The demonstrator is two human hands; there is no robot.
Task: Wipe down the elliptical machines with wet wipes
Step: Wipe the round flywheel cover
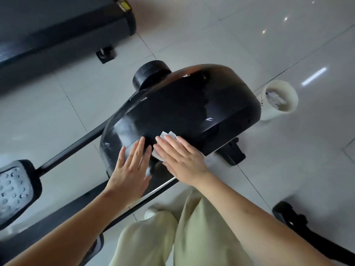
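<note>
Flat-fingered, the right hand (180, 160) presses a wipe (167, 136) onto the near end of the black housing (184, 106); the left hand (130, 169) rests flat beside it, holding nothing. Wiping is mid-pass, and the next stroke probably calls for sliding toward the far end.

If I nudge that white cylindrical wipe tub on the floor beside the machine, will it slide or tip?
The white cylindrical wipe tub likely slides readily: the glossy tiled floor looks slick. It seems light, holding only crumpled white wipes. Its top is open, so a high push might tip it and spill them.
</note>
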